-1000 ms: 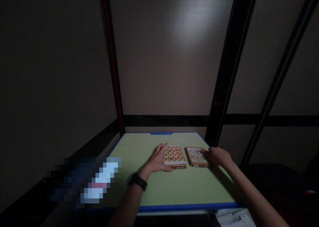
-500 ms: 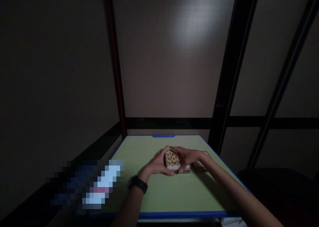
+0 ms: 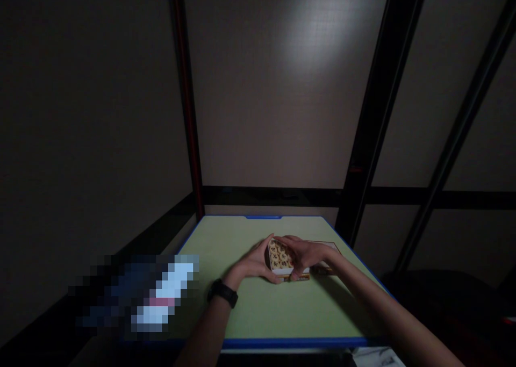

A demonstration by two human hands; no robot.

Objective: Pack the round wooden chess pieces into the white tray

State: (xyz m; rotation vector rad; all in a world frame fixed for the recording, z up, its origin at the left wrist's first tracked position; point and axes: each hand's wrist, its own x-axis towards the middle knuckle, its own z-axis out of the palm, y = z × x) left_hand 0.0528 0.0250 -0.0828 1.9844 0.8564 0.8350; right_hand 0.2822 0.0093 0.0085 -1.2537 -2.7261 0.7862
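A small white-walled box of Chinese chess pieces [image 3: 280,257] sits on the green tabletop, its round pale pieces marked with dark characters facing up. My left hand [image 3: 258,262] wraps the box's left side, thumb at the near edge and fingers at the far edge. From the right, my right hand [image 3: 307,253] arches over the box and grips it, thumb at the near side, covering its right part. Beneath the white wall shows a brown printed edge. Just right of the box, partly hidden by my right wrist, lies a flat box lid or case [image 3: 328,270].
The green table [image 3: 242,316] has a blue rim. Dark-framed panels [image 3: 270,114] rise behind it. At the left is a pixelated bright patch [image 3: 173,283]. A white sheet [image 3: 377,357] shows below the table's near right edge.
Both hands stay around the box, with the right fingers shifted slightly. The camera view has tilted a little, so the table sits slightly higher in the picture.
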